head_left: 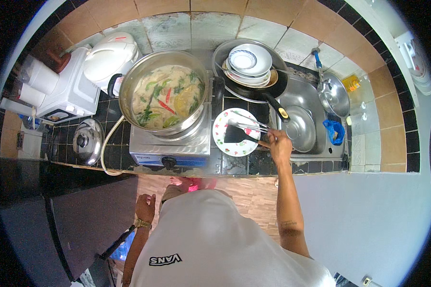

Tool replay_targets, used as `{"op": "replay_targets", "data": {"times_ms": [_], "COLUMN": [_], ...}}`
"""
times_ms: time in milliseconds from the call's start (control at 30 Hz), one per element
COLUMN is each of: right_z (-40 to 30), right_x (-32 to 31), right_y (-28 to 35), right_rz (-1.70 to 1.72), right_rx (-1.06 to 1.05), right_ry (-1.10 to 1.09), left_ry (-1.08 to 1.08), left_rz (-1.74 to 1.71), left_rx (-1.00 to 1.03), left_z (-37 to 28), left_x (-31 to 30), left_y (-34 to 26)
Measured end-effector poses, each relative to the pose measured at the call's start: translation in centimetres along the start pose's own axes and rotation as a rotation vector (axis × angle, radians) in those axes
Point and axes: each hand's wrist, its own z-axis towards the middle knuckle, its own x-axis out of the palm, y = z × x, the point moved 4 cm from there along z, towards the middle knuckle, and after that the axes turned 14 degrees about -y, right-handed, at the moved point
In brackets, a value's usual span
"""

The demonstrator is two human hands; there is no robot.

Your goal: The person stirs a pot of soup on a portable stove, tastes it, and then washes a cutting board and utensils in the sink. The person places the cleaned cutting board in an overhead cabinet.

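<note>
My right hand (281, 145) is at the right rim of a floral plate (221, 145), its fingers around the handles of utensils lying over it. Among these are a black spatula (237, 135) and metal utensils (249, 125), at least one a spoon. My left hand (145, 208) hangs at my side below the counter edge, a watch on the wrist, holding nothing that I can see. A large steel pot (197, 118) stands on the gas stove (168, 147), with a pale soup (154, 93), green leaves and red chillies in it.
A black frying pan (249, 91) behind the floral plate bears stacked dishes (258, 59). The steel sink (303, 93) at right holds a basin (301, 132) and a blue plastic bag (334, 132). At left are a pot lid (88, 141), a hose (107, 143) and a white rice cooker (109, 59).
</note>
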Motion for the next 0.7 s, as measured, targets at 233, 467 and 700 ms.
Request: {"op": "replay_targets", "data": {"times_ms": [233,467,700], "right_z": [1.8,-4.8,-4.1], "right_x": [0.1,0.4,-4.1], "right_y": [2.4,1.9,-1.6], "right_rz": [0.083,0.191,-0.085], "right_rx": [-0.009,0.16,0.096], "right_ry": [0.028,0.04,-0.146], "left_ry": [0.027,0.264,0.524], "left_rz": [0.045,-0.043,0.204], "left_rx": [-0.061,-0.252,-0.143], "left_z": [-0.9,-3.6,-0.7], "left_x": [-2.4,1.0,3.8], "left_y": [2.8,8.3,13.1]}}
